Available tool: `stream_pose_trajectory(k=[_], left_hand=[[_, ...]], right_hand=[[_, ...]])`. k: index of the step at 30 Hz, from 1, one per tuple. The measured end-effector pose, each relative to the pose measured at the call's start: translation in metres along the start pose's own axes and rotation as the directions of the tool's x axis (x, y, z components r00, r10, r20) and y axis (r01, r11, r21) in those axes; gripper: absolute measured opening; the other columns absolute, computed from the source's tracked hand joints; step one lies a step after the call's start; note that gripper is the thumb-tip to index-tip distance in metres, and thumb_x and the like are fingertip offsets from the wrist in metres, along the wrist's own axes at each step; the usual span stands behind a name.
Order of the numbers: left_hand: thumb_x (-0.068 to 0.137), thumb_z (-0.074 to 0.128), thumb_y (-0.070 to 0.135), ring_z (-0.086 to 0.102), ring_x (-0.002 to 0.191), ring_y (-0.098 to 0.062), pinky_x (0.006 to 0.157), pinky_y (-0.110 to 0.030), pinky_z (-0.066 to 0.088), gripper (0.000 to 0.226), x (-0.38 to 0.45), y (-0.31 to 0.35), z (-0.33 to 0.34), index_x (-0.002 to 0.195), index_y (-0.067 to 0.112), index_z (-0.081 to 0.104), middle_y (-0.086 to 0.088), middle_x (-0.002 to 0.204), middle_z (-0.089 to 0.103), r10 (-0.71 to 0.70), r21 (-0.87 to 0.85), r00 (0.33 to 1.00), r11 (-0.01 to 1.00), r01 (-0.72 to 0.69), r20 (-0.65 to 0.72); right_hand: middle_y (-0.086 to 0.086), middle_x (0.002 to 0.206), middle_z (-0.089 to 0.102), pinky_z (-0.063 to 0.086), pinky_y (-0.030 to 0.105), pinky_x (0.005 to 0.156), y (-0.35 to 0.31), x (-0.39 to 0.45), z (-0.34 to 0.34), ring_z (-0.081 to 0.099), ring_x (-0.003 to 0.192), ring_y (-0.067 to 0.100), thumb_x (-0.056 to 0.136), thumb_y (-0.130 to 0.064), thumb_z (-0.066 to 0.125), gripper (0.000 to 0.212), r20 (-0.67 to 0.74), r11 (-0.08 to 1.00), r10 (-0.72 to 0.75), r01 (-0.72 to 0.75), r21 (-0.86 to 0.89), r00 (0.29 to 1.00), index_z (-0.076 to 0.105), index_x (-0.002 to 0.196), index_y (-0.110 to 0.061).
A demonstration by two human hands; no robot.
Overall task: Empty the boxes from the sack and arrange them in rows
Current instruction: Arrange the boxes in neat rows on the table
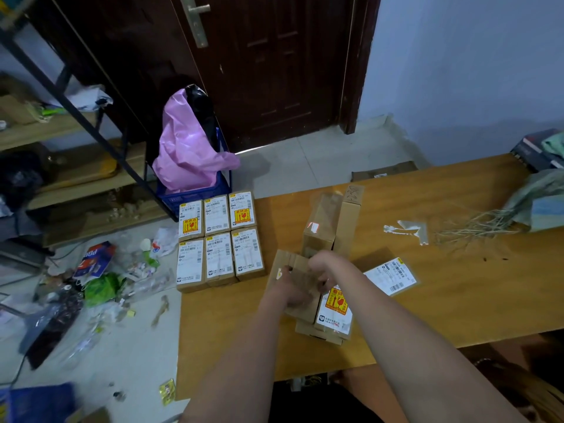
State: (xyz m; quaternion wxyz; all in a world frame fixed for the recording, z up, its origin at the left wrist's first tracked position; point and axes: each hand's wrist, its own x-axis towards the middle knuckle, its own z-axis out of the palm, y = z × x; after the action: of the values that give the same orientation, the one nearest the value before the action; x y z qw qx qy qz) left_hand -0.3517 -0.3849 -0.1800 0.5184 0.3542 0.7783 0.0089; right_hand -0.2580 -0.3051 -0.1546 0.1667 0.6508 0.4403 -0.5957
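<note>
Both hands meet on one plain cardboard box near the middle of the tabletop: the left hand and right hand each have a closed grip on it, while six labelled boxes lie in two rows at the far-left corner

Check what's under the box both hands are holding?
Both hands, left and right, hold a plain box atop more boxes, including one with a yellow fragile sticker. Anything directly beneath is covered.

Six arranged boxes (two rows)
</note>
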Motion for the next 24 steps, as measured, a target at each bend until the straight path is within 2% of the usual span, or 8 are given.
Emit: stream_pose_trajectory(k=[4, 6, 10, 12, 15, 17, 20, 24], left_hand=[[0.076, 0.076, 0.024, 0.055, 0.115, -0.028, 0.097, -0.045, 0.052, 0.097, 0.010, -0.004, -0.001, 0.149, 0.033, 0.013, -0.007, 0.130, 0.053, -0.007, -0.103, 1.000, 0.995, 0.006, -0.008], [0.080, 0.071, 0.022, 0.054, 0.114, -0.028, 0.095, -0.043, 0.052, 0.081, 0.010, -0.006, -0.008, 0.142, 0.032, 0.021, -0.007, 0.125, 0.053, -0.016, -0.143, 1.000, 0.990, 0.017, 0.010], [0.087, 0.070, 0.017, 0.050, 0.102, -0.022, 0.061, -0.026, 0.047, 0.063, 0.009, -0.006, -0.021, 0.133, 0.021, 0.028, -0.009, 0.128, 0.050, -0.007, -0.250, 1.000, 0.968, 0.014, 0.030], [0.083, 0.075, 0.021, 0.056, 0.104, -0.021, 0.071, -0.031, 0.055, 0.062, 0.010, -0.008, -0.027, 0.133, 0.013, 0.039, -0.007, 0.127, 0.055, -0.031, -0.286, 0.998, 0.957, 0.047, 0.060], [0.080, 0.077, 0.024, 0.063, 0.102, -0.021, 0.091, -0.039, 0.057, 0.053, 0.006, -0.013, -0.037, 0.126, 0.010, 0.055, -0.007, 0.116, 0.064, -0.031, -0.274, 0.990, 0.959, 0.068, 0.139], [0.079, 0.078, 0.026, 0.060, 0.103, -0.021, 0.091, -0.039, 0.056, 0.054, 0.004, -0.016, -0.046, 0.125, 0.013, 0.053, -0.006, 0.117, 0.061, -0.008, -0.291, 0.988, 0.955, 0.053, 0.154], [0.073, 0.082, 0.026, 0.056, 0.112, -0.025, 0.094, -0.040, 0.054, 0.069, -0.002, -0.023, -0.066, 0.130, 0.020, 0.045, -0.006, 0.125, 0.056, 0.040, -0.298, 0.984, 0.954, 0.013, 0.172], [0.076, 0.079, 0.011, 0.056, 0.113, -0.029, 0.081, -0.036, 0.055, 0.063, -0.012, -0.038, -0.099, 0.128, 0.023, 0.047, -0.010, 0.127, 0.056, 0.098, -0.301, 0.976, 0.953, -0.036, 0.195]], right_hand=[[0.023, 0.126, 0.056, 0.055, 0.046, 0.089, -0.006, -0.003, 0.002, 0.061, 0.097, 0.038, 0.100, -0.014, 0.041, 0.038, 0.009, 0.997, -0.011, 0.012, -0.078, 1.000, 0.046, 0.134, 0.003], [0.024, 0.119, 0.058, 0.055, 0.046, 0.088, -0.008, -0.001, 0.001, 0.063, 0.090, 0.037, 0.100, -0.013, 0.043, 0.034, 0.007, 0.995, -0.025, 0.026, -0.093, 1.000, 0.047, 0.129, 0.004], [0.024, 0.112, 0.059, 0.050, 0.053, 0.098, -0.011, 0.006, 0.000, 0.063, 0.091, 0.039, 0.092, -0.011, 0.055, 0.040, 0.085, 0.984, 0.019, -0.004, -0.176, 0.996, 0.052, 0.127, 0.010], [0.024, 0.113, 0.058, 0.049, 0.051, 0.099, -0.011, 0.007, 0.000, 0.061, 0.090, 0.037, 0.092, -0.007, 0.052, 0.033, 0.125, 0.985, 0.039, -0.017, -0.171, 0.991, 0.056, 0.120, 0.009], [0.026, 0.142, 0.043, 0.050, 0.056, 0.097, -0.015, -0.001, 0.002, 0.055, 0.117, 0.046, 0.097, -0.012, 0.045, 0.047, 0.141, 0.993, 0.088, -0.076, -0.085, 0.986, 0.041, 0.142, 0.003], [0.027, 0.150, 0.032, 0.048, 0.058, 0.098, -0.022, -0.012, 0.004, 0.049, 0.124, 0.050, 0.102, -0.029, 0.046, 0.058, 0.127, 0.996, 0.093, -0.094, -0.004, 0.987, 0.028, 0.149, 0.001], [0.029, 0.151, 0.033, 0.046, 0.057, 0.101, -0.032, -0.025, 0.008, 0.049, 0.126, 0.050, 0.094, -0.058, 0.049, 0.087, 0.127, 0.983, 0.111, -0.128, 0.133, 0.986, 0.019, 0.151, 0.001], [0.028, 0.154, 0.027, 0.052, 0.057, 0.093, -0.048, -0.029, 0.015, 0.055, 0.117, 0.053, 0.084, -0.072, 0.048, 0.101, 0.155, 0.956, 0.102, -0.140, 0.259, 0.983, 0.011, 0.156, -0.010]])
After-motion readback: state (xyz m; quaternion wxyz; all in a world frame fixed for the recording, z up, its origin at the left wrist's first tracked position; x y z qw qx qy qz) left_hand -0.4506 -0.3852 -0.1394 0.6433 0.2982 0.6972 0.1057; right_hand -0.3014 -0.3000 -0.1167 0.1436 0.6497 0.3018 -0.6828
